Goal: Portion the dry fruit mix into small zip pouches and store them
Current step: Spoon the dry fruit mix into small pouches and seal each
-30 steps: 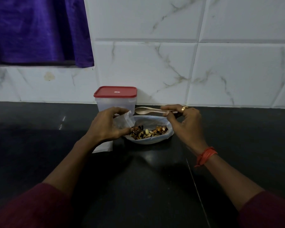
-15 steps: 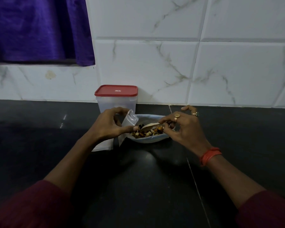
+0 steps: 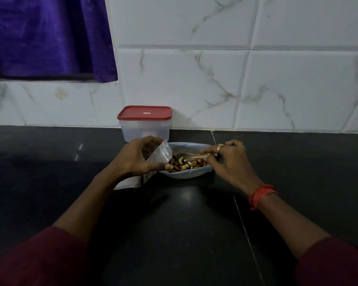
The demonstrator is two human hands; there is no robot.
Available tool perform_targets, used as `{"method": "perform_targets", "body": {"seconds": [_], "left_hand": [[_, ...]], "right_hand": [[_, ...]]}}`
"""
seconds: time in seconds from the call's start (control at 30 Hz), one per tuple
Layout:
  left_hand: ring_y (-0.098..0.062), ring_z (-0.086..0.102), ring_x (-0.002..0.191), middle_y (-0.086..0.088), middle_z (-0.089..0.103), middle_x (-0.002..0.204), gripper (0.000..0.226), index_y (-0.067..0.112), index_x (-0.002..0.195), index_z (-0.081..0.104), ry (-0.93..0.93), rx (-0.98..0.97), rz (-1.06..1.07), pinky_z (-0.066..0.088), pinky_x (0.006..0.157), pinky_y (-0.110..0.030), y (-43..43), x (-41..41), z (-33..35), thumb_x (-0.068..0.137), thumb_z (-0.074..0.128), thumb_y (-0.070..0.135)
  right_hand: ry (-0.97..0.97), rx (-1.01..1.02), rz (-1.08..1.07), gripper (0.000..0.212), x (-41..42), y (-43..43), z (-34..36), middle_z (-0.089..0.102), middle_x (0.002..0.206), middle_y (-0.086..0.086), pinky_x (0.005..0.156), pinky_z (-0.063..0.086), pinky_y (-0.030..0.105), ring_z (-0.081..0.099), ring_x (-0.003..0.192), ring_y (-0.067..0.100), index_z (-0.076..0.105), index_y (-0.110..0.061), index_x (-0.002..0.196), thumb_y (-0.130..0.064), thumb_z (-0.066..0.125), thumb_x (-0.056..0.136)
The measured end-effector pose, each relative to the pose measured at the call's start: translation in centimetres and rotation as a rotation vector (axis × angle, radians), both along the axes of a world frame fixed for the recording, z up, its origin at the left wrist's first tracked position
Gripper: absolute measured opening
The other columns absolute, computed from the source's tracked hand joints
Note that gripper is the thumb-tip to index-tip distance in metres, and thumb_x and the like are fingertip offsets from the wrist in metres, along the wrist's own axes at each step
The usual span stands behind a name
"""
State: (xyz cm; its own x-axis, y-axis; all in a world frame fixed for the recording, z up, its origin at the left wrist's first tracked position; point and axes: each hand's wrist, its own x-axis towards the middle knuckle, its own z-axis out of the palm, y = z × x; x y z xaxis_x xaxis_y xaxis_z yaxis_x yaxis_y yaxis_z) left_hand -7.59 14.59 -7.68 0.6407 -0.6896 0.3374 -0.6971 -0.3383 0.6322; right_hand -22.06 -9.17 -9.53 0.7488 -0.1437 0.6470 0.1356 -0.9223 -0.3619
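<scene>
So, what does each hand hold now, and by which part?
The left hand pinches the clear zip pouch by its edge nearest the bowl; right hand holds the spoon by its handle end.

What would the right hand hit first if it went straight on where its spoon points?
The spoon would likely meet the zip pouch in the left hand, past the dry fruit mix; depth unclear.
</scene>
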Motion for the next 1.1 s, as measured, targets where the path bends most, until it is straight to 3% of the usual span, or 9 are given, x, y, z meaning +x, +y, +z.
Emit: {"method": "perform_targets", "body": {"seconds": [0.1,0.2,0.3,0.37,0.43,0.63,0.8,1.1], "left_hand": [[0.003,0.059,0.093,0.012,0.060,0.118,0.084,0.022,0.137,0.055,0.001,0.009,0.002,0.047,0.070,-0.008,-0.1,-0.1,0.1,0.063,0.081,0.050],[0.001,0.058,0.093,0.012,0.061,0.118,0.084,0.020,0.138,0.056,-0.005,0.022,0.008,0.047,0.067,-0.006,-0.2,-0.1,0.1,0.064,0.082,0.050],[0.001,0.060,0.093,0.007,0.065,0.122,0.081,0.020,0.137,0.058,-0.002,0.023,0.014,0.048,0.070,-0.007,-0.1,0.1,-0.1,0.065,0.084,0.048],[-0.001,0.062,0.096,0.004,0.068,0.123,0.084,0.021,0.135,0.059,0.002,0.016,0.010,0.049,0.075,-0.009,-0.1,0.2,-0.2,0.061,0.083,0.053],[0.000,0.063,0.096,0.004,0.069,0.124,0.086,0.021,0.135,0.060,0.006,0.016,0.007,0.050,0.076,-0.010,-0.1,0.2,-0.2,0.059,0.081,0.057],[-0.006,0.063,0.104,0.002,0.068,0.126,0.088,0.018,0.136,0.059,0.011,0.021,-0.005,0.050,0.079,-0.011,-0.4,0.1,-0.2,0.060,0.079,0.057],[-0.004,0.060,0.100,0.004,0.066,0.124,0.089,0.018,0.137,0.058,0.010,0.021,-0.010,0.048,0.076,-0.011,-0.5,-0.1,-0.2,0.060,0.078,0.057],[0.007,0.059,0.088,0.006,0.067,0.121,0.074,0.018,0.135,0.061,-0.030,0.011,0.021,0.048,0.067,-0.005,-0.3,0.4,-0.3,0.070,0.086,0.042]], "right_hand": [[-0.007,0.085,-0.054,0.020,-0.1,0.1,0.6,0.063,0.065,-0.017,0.089,0.032,0.029,0.053,0.081,-0.005,0.077,-0.031,0.101,-0.026,0.060,0.092],[0.062,0.190,-0.015,0.023,-0.1,0.6,0.7,0.071,0.071,-0.013,0.084,0.052,0.033,0.067,0.074,0.009,0.078,-0.027,0.103,-0.028,0.058,0.091],[0.166,0.262,0.004,0.022,0.0,1.2,0.7,0.074,0.078,-0.006,0.064,0.048,0.011,0.068,0.069,0.006,0.076,-0.023,0.109,-0.016,0.061,0.095],[0.101,0.233,-0.046,0.021,0.0,1.1,0.9,0.073,0.073,-0.007,0.060,0.044,0.007,0.066,0.065,0.001,0.078,-0.022,0.103,-0.015,0.062,0.093],[0.056,0.246,-0.065,0.019,-0.1,1.0,1.1,0.070,0.070,-0.009,0.059,0.044,0.005,0.066,0.065,-0.002,0.080,-0.021,0.099,-0.014,0.064,0.091],[0.211,0.376,-0.036,0.020,0.2,1.9,0.7,0.073,0.069,-0.010,0.056,0.043,0.007,0.062,0.061,-0.004,0.078,-0.027,0.100,-0.017,0.061,0.095],[0.215,0.432,-0.120,0.020,0.3,1.9,0.9,0.072,0.068,-0.012,0.058,0.039,0.006,0.059,0.063,-0.014,0.080,-0.023,0.094,-0.024,0.060,0.096],[0.212,0.755,-0.196,0.022,0.5,1.6,0.6,0.074,0.068,-0.011,0.081,0.050,0.024,0.061,0.067,-0.001,0.079,-0.021,0.082,-0.022,0.059,0.092]]}}
